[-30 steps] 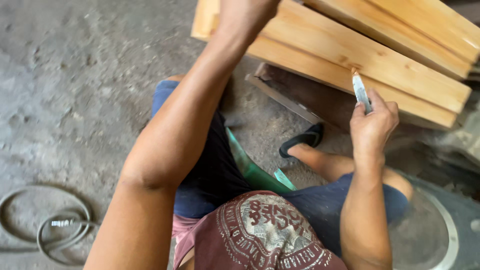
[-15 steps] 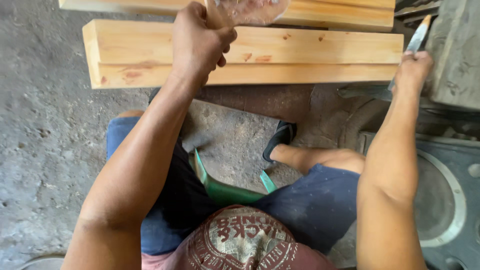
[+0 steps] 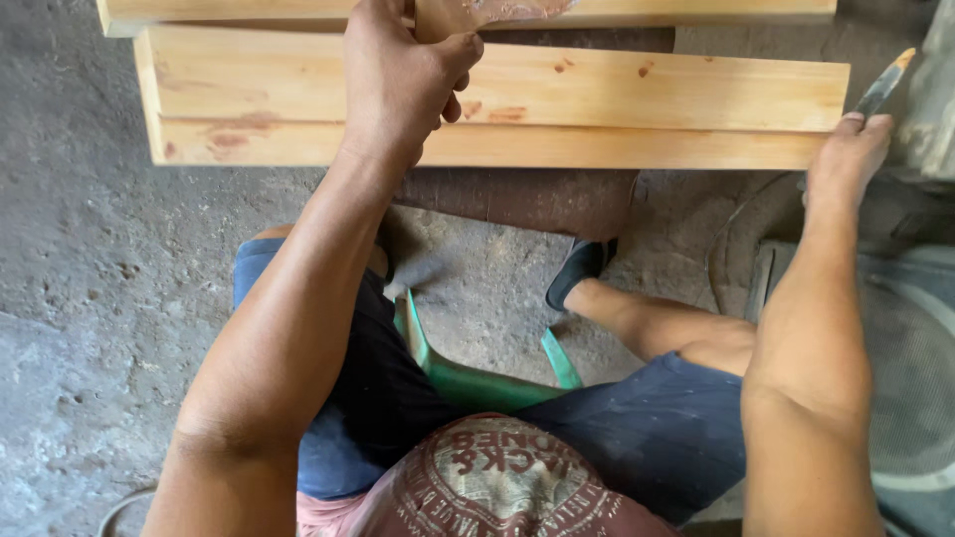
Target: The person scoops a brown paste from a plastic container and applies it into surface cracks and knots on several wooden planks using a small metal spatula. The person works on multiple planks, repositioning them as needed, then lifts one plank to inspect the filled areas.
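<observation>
My left hand (image 3: pixel 403 75) is closed around a small clear container (image 3: pixel 492 14) at the top edge of the view, held over a pale wooden beam (image 3: pixel 617 99) that lies crosswise in front of me. My right hand (image 3: pixel 846 164) grips a thin metal putty knife (image 3: pixel 883 89) whose blade points up past the beam's right end. A second pale beam (image 3: pixel 696 10) lies just behind the first.
I sit on a low green stool (image 3: pixel 468 373) over a rough concrete floor (image 3: pixel 90 259). My right foot in a dark sandal (image 3: pixel 577 270) rests beneath the beam. A brown board (image 3: pixel 517 199) lies under the beam. Grey round metal objects (image 3: pixel 915 338) stand at the right.
The view has tilted so the beams now lie level across the top. My left hand stays on the container over the beam, and my right hand with the putty knife sits at the beam's right end.
</observation>
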